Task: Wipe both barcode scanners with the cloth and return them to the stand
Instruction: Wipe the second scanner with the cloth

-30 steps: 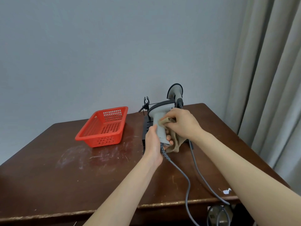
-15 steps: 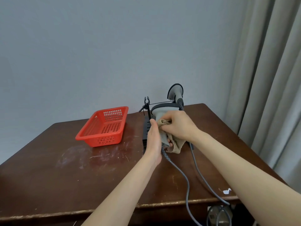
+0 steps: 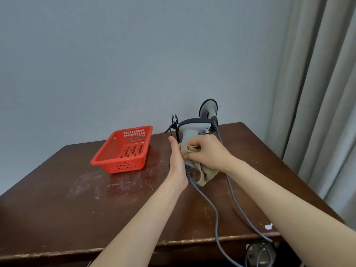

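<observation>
As L grip point(image 3: 178, 160) holds scanner point(image 3: 192, 128), R grip point(image 3: 208, 151) pins cloth point(image 3: 206, 175) mid-handle.

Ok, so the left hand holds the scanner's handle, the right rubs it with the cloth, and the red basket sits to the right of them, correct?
Not quite: the head view shows the red basket to the left of the hands, not the right. The rest stands: the left hand holds the scanner by its handle and the right hand rubs it with the cloth.

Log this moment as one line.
left hand: holds scanner | right hand: presses cloth on it | second scanner: behind, not held
</observation>
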### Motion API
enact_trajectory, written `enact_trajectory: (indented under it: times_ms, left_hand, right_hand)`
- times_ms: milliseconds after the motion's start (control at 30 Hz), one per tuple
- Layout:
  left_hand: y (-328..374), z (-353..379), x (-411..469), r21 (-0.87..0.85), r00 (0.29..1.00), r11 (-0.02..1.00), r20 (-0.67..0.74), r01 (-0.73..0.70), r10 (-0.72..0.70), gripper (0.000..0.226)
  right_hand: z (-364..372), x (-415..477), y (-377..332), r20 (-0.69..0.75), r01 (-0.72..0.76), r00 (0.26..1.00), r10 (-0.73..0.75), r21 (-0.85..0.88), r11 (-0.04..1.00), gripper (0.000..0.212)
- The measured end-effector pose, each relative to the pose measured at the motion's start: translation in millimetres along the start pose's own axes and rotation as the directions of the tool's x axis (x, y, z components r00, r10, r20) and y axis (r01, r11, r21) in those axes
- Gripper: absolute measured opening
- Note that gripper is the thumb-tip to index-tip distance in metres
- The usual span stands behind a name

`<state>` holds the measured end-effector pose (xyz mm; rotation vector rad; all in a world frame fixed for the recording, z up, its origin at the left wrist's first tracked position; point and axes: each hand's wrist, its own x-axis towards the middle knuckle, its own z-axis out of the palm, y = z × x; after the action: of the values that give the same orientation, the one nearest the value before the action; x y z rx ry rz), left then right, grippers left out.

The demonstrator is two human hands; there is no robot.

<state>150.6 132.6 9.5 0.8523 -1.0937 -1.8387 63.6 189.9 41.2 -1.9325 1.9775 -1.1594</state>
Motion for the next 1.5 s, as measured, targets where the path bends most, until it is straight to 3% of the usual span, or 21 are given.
enact_trajectory:
  times_ms: [100, 233, 300, 367, 433, 500, 567, 633, 700, 800, 933, 1067, 1133, 1200, 1267, 1333, 1400, 1500]
  left_hand:
    - [-2, 0, -2, -0.07, 0.999, 0.996, 0.014, 0.053, -0.053, 0.076]
    - [-5, 6, -4, -0.098, 0.997, 0.993, 0.025, 0.073, -0.071, 0.061]
    - [-7, 7, -2, -0.114, 0.997, 0.99, 0.007, 0.081, -0.081, 0.055]
    - [-1, 5, 0, -0.157, 0.995, 0.983, -0.023, 0.09, -0.095, 0.052]
    - [6, -1, 6, -0.206, 0.993, 0.974, -0.057, 0.094, -0.107, 0.049]
    - [14, -7, 12, -0.219, 0.992, 0.971, -0.061, 0.092, -0.107, 0.049]
    - [18, -14, 17, -0.226, 0.992, 0.968, -0.039, 0.108, -0.119, 0.051]
    - [18, -19, 17, -0.247, 0.982, 0.951, 0.031, 0.187, -0.185, 0.054]
    - [11, -22, 17, -0.292, 0.96, 0.914, 0.105, 0.28, -0.26, 0.053]
    - [3, -22, 14, -0.355, 0.923, 0.852, 0.173, 0.384, -0.344, 0.05]
    - [1, -19, 13, -0.395, 0.897, 0.805, 0.215, 0.442, -0.387, 0.05]
    - [3, -22, 17, -0.427, 0.909, 0.803, 0.218, 0.417, -0.356, 0.048]
    - [2, -22, 16, -0.393, 0.916, 0.827, 0.171, 0.402, -0.364, 0.047]
    - [-1, -21, 15, -0.331, 0.924, 0.862, 0.132, 0.383, -0.36, 0.047]
    - [-4, -17, 13, -0.28, 0.922, 0.879, 0.138, 0.387, -0.362, 0.051]
    - [-5, -13, 12, -0.27, 0.924, 0.885, 0.164, 0.38, -0.347, 0.052]
    - [-4, -12, 13, -0.297, 0.93, 0.883, 0.178, 0.363, -0.322, 0.05]
    - [-3, -15, 13, -0.293, 0.941, 0.898, 0.173, 0.33, -0.289, 0.049]
  right_hand:
    - [-4, 9, 3, -0.096, -0.073, 0.993, 0.064, -0.098, 0.993, 0.029]
    - [-14, 26, 9, -0.314, -0.194, 0.942, 0.12, -0.215, 0.957, 0.016]
    - [-10, 26, 12, -0.259, -0.16, 0.96, 0.11, -0.182, 0.97, 0.022]
    - [-7, 21, 14, -0.116, -0.071, 0.991, 0.063, -0.065, 0.995, 0.037]
    - [-10, 14, 22, 0.028, -0.092, 0.995, 0.091, 0.052, 0.994, 0.045]
    - [-14, 10, 38, 0.06, -0.178, 0.981, 0.185, -0.105, 0.978, 0.045]
    - [-15, 8, 50, -0.056, -0.287, 0.958, 0.282, -0.258, 0.923, 0.033]
    - [-14, 8, 50, -0.233, -0.336, 0.922, 0.31, -0.083, 0.938, 0.018]
    - [-12, 12, 39, -0.358, -0.273, 0.886, 0.294, 0.109, 0.956, 0.005]
    - [-9, 21, 21, -0.403, -0.138, 0.895, 0.193, 0.161, 0.977, 0.015]
    - [-2, 20, 16, -0.298, -0.092, 0.947, 0.115, 0.091, 0.992, 0.016]
    - [1, 5, 17, -0.016, -0.039, 0.999, 0.042, 0.167, 0.985, 0.009]
    - [-3, 3, 16, 0.097, -0.063, 0.994, 0.048, 0.169, 0.984, 0.016]
    - [-3, 8, 19, 0.061, -0.077, 0.996, 0.072, 0.097, 0.992, 0.01]
    - [-4, 16, 23, -0.102, -0.128, 0.986, 0.129, 0.014, 0.992, 0.011]
    - [-3, 20, 24, -0.193, -0.171, 0.964, 0.18, 0.065, 0.983, 0.013]
    - [-2, 17, 20, -0.125, -0.126, 0.982, 0.141, 0.122, 0.984, 0.012]
    - [-1, 8, 10, 0.099, -0.065, 0.994, 0.051, 0.148, 0.987, 0.012]
